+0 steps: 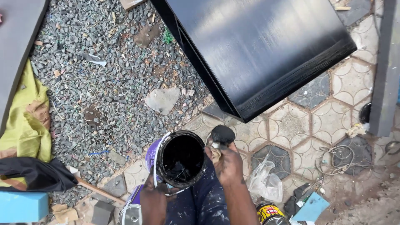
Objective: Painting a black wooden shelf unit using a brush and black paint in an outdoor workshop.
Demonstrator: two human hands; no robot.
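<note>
My left hand (153, 200) grips an open paint tin (180, 158) from below; the tin is tilted toward me and its inside is black with paint. My right hand (227, 164) is closed on a brush (221, 136) whose black, paint-loaded head sticks up just right of the tin's rim. Both hands are smeared with black paint. Above them stands a large glossy black-painted panel (266, 50). My paint-spattered dark trousers (204, 204) show between my arms.
Grey gravel (104, 83) covers the left ground, hexagonal paving tiles (329, 121) the right. A yellow cloth (25, 121), a blue block (23, 206), a clear plastic bag (266, 183), another can (268, 214) and tangled string (339, 160) lie around. A grey board (385, 71) stands at right.
</note>
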